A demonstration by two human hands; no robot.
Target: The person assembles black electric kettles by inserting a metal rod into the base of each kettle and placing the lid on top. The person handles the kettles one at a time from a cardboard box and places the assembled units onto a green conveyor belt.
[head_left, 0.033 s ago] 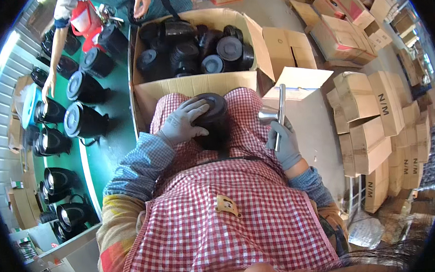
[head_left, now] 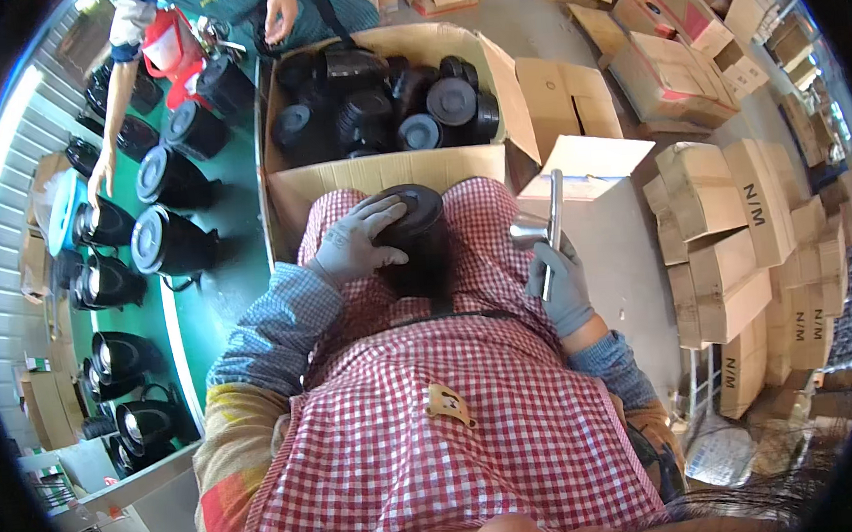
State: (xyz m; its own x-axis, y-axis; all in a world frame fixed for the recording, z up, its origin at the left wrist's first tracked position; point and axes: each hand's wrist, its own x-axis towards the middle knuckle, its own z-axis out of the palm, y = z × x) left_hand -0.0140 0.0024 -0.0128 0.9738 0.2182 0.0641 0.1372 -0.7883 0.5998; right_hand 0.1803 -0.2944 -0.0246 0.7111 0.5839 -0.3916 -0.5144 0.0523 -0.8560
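Steadying the pot (head_left: 419, 252), flat end up at the far edge of the lap (head_left: 483, 214), with left hand (head_left: 358, 241) spread wide; clasping the tool (head_left: 553, 205) in right hand (head_left: 562, 285). Perhaps risking a topple toward the box (head_left: 391, 174) from lopsided pressure.
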